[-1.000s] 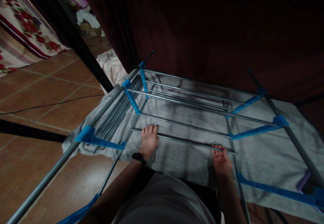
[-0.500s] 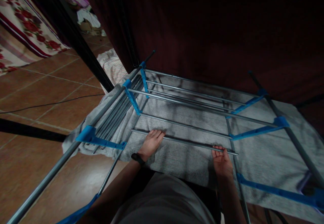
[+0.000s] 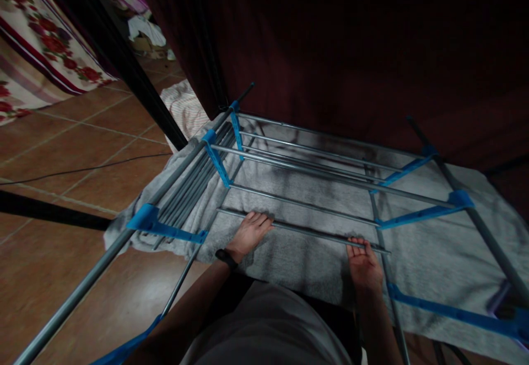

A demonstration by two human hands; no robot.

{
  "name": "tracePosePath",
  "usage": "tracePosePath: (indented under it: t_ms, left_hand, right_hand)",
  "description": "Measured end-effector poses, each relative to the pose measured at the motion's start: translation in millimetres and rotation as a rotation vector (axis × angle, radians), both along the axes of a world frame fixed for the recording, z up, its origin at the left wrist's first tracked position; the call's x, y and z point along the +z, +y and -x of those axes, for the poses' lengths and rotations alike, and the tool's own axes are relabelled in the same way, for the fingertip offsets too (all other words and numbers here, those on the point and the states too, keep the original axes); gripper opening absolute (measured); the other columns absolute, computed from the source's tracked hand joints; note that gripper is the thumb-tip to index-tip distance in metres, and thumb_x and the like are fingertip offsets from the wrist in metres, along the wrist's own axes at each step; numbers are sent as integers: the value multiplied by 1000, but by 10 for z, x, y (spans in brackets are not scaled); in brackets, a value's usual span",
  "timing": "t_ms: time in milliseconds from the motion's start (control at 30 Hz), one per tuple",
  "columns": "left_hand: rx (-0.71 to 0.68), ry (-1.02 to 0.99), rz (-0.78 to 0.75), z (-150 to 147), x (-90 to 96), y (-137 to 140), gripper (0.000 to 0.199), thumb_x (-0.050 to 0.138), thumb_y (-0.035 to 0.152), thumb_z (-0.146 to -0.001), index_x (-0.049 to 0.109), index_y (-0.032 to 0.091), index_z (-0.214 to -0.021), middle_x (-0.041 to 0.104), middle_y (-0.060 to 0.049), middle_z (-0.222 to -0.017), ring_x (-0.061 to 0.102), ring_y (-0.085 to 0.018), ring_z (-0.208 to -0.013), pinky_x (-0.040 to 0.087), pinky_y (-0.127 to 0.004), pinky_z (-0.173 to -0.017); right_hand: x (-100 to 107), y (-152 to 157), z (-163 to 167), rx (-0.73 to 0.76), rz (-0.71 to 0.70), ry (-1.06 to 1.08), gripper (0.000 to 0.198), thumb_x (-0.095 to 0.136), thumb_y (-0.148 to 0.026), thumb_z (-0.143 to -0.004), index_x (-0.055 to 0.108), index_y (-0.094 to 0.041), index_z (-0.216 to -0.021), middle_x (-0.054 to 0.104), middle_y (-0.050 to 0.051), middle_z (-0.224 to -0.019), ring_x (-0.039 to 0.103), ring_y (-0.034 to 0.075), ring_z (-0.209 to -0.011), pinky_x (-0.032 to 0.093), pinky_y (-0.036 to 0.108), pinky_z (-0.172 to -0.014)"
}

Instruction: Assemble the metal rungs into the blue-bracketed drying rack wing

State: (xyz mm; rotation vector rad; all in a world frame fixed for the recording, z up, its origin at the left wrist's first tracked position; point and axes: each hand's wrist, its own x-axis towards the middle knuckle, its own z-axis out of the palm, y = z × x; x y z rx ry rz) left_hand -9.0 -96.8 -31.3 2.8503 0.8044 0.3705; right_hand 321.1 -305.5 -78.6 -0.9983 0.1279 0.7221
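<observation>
And here's the metal rod (image 3: 309, 231), stretched across at six o'clock of centre, over the grey cloth (image 3: 297, 274)! Left hand (image 3: 250, 233), near seven o'clock, drapes its fingers over the top, palm down; right hand (image 3: 366, 266), between four and five, cradles it palm up, fingers and thumb around it. Looks thin, light and stiff, hardly fragile, probably smooth enough to slide or roll! Best hold: hands wide apart, one towards each end. Whether its tips touch the blue-jointed rack (image 3: 330, 174), I cannot tell
</observation>
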Motion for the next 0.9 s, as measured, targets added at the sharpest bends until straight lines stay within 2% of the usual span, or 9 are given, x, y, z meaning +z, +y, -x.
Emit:
tracePosePath:
  t_ms: [300, 600, 900]
  left_hand:
    - [20, -25, -24, -26, 32, -19, 29, 45, 35, -109, 66, 19, -122, 72, -8, -109, 65, -23, -104, 45, -41, -100]
    - [11, -31, -21, -30, 56, -11, 29, 48, 37, -108, 65, 18, -122, 71, -7, -108, 64, -23, -102, 45, -39, -98]
    - [-4, 21, 3, -49, 105, -20, 25, 46, 26, -107, 66, 16, -119, 68, -10, -108, 62, -24, -104, 45, -41, -96]
  right_hand:
    - [-90, 12, -16, 1, 8, -89, 22, 82, -41, -81, 68, -26, -89, 72, -4, -95, 70, 14, -97, 53, 41, -112]
    - [-76, 14, -30, -23, 12, -20, 14, 77, -36, -86, 69, -24, -87, 73, -2, -91, 71, 13, -91, 60, 33, -97]
    - [-48, -28, -35, 35, 5, -44, 14, 78, -34, -85, 71, -24, -92, 74, -3, -100, 70, 13, -103, 50, 37, -114]
